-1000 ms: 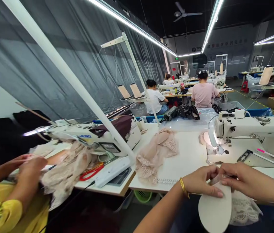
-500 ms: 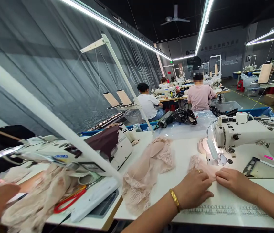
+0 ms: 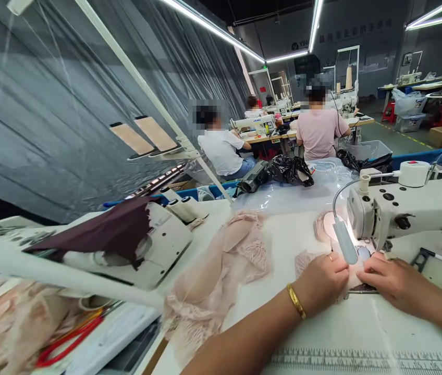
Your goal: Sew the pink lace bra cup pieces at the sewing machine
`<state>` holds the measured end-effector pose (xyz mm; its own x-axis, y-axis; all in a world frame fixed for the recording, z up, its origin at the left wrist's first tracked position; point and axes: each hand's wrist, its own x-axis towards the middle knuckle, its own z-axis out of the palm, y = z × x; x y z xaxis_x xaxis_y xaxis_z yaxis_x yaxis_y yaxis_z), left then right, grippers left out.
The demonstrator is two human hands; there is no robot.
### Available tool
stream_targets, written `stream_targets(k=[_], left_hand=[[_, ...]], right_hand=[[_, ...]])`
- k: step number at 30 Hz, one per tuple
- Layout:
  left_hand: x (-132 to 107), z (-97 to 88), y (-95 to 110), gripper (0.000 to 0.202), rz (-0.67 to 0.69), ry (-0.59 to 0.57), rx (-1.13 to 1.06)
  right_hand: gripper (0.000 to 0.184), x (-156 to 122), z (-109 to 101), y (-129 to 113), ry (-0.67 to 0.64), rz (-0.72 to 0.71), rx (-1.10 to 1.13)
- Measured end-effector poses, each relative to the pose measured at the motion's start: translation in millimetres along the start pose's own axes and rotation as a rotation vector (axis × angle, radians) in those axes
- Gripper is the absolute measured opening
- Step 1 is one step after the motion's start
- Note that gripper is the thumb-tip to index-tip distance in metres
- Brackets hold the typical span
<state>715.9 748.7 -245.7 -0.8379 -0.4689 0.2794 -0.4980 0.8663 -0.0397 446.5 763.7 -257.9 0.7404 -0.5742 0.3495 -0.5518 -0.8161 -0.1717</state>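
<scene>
A beige-pink lace bra piece [image 3: 304,260] lies at the needle end of a white sewing machine [image 3: 401,208], lit by a small lamp [image 3: 345,242]. My left hand [image 3: 322,284], with a gold bracelet and a ring, is closed on the fabric just left of the needle area. From the right, my right hand [image 3: 395,284] presses the same fabric with bent fingers close to the presser foot. The fingertips and the stitched edge are partly hidden. Left of my hands, a second beige-pink lace bra [image 3: 213,260] rests on the table.
A ruler strip [image 3: 361,359] runs along the table's front. At the left are red-handled scissors [image 3: 68,341], piled beige fabric [image 3: 21,323] and another machine draped with dark cloth [image 3: 103,232]. A thread stand pole [image 3: 135,78] rises there. Two co-workers sit ahead.
My view has shifted right and down. Both hands have moved closer to the needle area with the fabric. Another person's hand at the far left has gone out of view.
</scene>
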Motion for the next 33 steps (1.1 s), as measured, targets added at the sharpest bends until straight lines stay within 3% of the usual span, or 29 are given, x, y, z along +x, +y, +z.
stream_targets(k=[5, 9, 22, 33], left_hand=[[0.9, 2.7, 4.3, 0.018, -0.069, 0.096, 0.02], [1.7, 2.3, 5.9, 0.01, -0.095, 0.081, -0.012], [3.2, 3.7, 9.3, 0.018, -0.103, 0.056, -0.061], [6.6, 7.6, 2.0, 0.018, -0.092, 0.018, -0.091]], right_hand=[[0.037, -0.6, 0.3, -0.8, -0.036, 0.007, -0.059], [0.039, -2.6, 3.7, -0.2, -0.042, 0.02, -0.052], [0.038, -2.3, 0.8, -3.0, 0.004, 0.09, 0.125], [0.035, 1.0, 6.4, -2.1, 0.047, 0.117, -0.007]])
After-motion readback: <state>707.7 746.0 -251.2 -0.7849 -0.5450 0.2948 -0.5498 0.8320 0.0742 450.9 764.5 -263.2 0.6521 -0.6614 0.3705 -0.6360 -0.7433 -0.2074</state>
